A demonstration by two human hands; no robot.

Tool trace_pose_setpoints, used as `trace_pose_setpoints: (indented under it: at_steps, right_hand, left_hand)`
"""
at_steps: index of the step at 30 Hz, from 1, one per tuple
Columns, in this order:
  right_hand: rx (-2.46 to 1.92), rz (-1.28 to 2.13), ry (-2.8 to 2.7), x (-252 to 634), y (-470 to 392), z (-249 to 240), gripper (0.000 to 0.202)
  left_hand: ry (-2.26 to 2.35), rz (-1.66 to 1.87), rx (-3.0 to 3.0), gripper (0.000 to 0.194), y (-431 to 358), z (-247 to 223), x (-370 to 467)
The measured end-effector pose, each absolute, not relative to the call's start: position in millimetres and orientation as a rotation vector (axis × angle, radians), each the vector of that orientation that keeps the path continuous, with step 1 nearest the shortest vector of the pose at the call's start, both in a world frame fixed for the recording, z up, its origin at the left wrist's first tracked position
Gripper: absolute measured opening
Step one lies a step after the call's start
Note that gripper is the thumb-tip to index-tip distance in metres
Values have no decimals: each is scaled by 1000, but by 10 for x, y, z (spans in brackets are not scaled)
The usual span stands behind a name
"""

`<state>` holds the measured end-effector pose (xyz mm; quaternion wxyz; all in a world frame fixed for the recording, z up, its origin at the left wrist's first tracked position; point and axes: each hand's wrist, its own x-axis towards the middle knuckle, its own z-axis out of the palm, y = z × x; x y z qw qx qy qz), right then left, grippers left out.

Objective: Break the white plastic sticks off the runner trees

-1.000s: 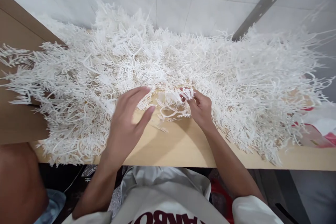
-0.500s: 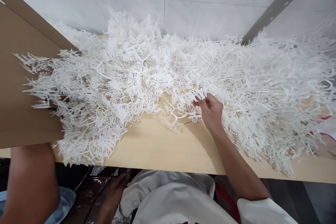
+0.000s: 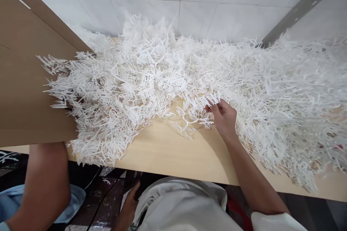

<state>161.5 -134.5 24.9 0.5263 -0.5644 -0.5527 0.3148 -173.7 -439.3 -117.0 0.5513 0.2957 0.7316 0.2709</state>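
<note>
A heap of white branched plastic sprigs covers much of the pale wooden table. My right hand is at the heap's front edge, thumb and fingers pinched on a white plastic sprig. The sprig's tips fan out above my fingers, and its lower part blends into the heap. Beside that hand, a few loose sprigs lie on the bare wood. Below the table edge, close to my white shirt, is my left hand; its fingers are dark and mostly hidden.
A brown cardboard panel rises at the left against the heap. Under it shows another person's arm, with light blue clothing. Behind stand a pale tiled wall and a slanting grey metal post.
The view has shifted, so the table and heap sit a little further right. My right hand keeps its pinch on the sprig. My left hand has shifted slightly below the table edge.
</note>
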Motion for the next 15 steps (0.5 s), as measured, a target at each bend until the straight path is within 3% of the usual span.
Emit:
trace_pose_setpoints:
  at_steps: [4, 9, 15]
  right_hand:
    - [-1366, 757, -1355, 1595, -1354, 259, 18]
    - [-1387, 768, -1379, 1606, -1358, 236, 18]
    - [-1340, 772, -1392, 1637, -1346, 226, 19]
  left_hand:
    - [1693, 678, 1429, 35, -4515, -1291, -1741]
    - [1473, 461, 2560, 44, -4349, -1321, -2080]
    - [1530, 339, 2784, 44, -4439, -1385, -2304]
